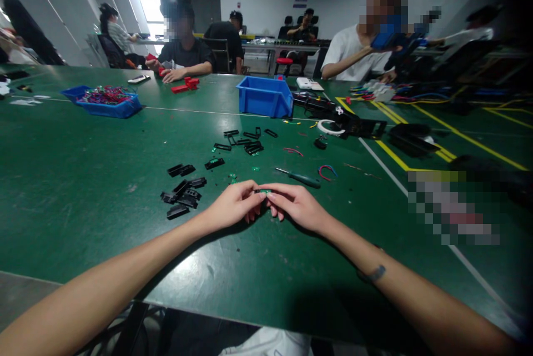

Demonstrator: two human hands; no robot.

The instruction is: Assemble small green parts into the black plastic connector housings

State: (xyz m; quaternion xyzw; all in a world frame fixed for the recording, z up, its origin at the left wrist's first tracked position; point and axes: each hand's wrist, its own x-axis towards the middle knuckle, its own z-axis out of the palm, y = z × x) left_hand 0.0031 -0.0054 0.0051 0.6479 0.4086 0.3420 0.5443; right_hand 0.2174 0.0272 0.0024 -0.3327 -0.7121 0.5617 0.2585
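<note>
My left hand and my right hand meet over the green table, thumbs and fingers closed on a small black part with a green piece in it. The fingers hide most of this part. To the left lies a pile of black plastic pieces. Beyond my hands are a black piece with green in it, thin black frames and small green bits. A screwdriver with a dark green handle lies just past my right hand, beside a red and blue wire loop.
Farther back stand a blue bin and a blue tray of coloured wires. A white ring and black equipment lie at the right. Across the table, a person handles red parts; another holds a blue object.
</note>
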